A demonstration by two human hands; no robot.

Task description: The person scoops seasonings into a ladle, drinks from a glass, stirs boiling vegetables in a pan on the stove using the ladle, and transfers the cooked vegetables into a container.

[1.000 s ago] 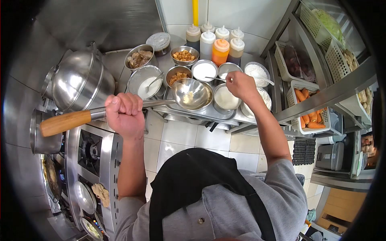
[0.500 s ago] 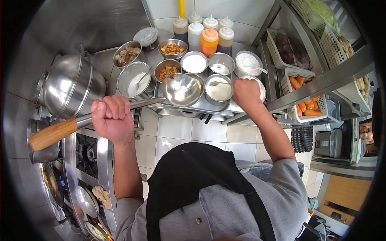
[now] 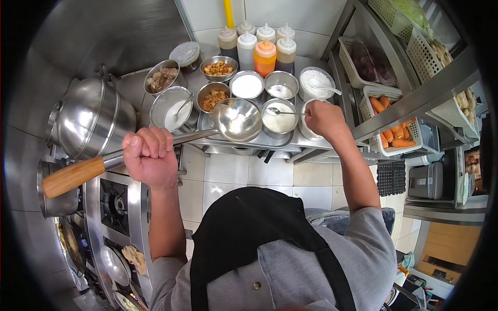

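Note:
My left hand (image 3: 150, 156) is wrapped around the metal shaft of a large ladle (image 3: 237, 120) with a wooden grip. The ladle's bowl looks bare and hangs over the front of the metal counter. My right hand (image 3: 324, 118) is closed on the handle end of a small spoon (image 3: 273, 111). The spoon's tip lies over a steel pot of white powder or granules (image 3: 280, 123). Beneath my right hand sits another pale container (image 3: 307, 129), partly covered. Close by stands a tub of white powder (image 3: 315, 78) with a white spoon in it.
Squeeze bottles (image 3: 265, 54) stand behind bowls of brown chunks (image 3: 218, 68) and a pot of white seasoning (image 3: 174, 111). A big steel pot (image 3: 85, 119) is at left, above the stove burners (image 3: 113, 203). Shelves at right hold a basket of carrots (image 3: 397, 137).
My right hand has shifted slightly right relative to the pots, and the small spoon shows more clearly above the white contents. The ladle stays in my left hand; the whole view has shifted slightly.

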